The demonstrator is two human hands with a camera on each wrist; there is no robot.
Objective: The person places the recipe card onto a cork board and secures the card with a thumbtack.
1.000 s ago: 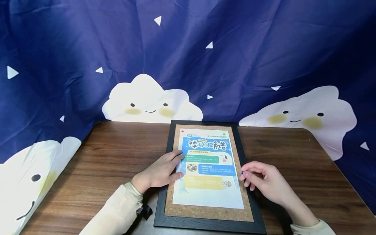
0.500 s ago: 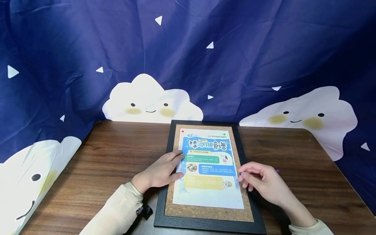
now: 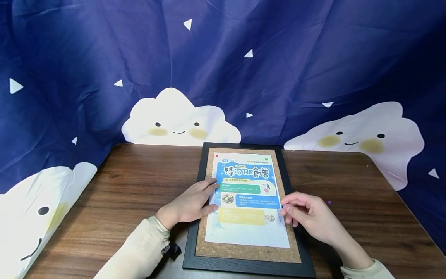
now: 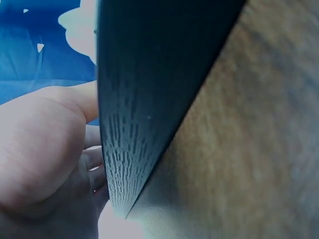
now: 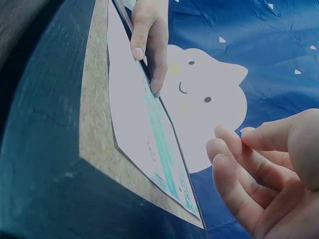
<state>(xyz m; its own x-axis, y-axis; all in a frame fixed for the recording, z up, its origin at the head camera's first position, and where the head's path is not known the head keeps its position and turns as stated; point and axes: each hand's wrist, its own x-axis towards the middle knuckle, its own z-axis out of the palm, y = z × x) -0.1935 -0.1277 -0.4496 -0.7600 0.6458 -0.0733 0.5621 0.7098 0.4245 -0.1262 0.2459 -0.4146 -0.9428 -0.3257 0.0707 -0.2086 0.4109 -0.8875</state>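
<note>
The brown table (image 3: 362, 193) carries 1 framed corkboard (image 3: 247, 254) and 1 purple object (image 3: 329, 202).

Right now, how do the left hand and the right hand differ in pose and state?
The left hand lies with its fingers extended, whereas the right hand has its thumb and a finger pinched together.
The left hand rests at the left edge of the printed sheet; the right hand holds a small blue thing near the right edge.
Both are bare and come from pale sleeves.

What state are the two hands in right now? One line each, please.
Left hand: open, touching the left edge of the printed sheet.
Right hand: closed, pinching a small blue object.
</note>
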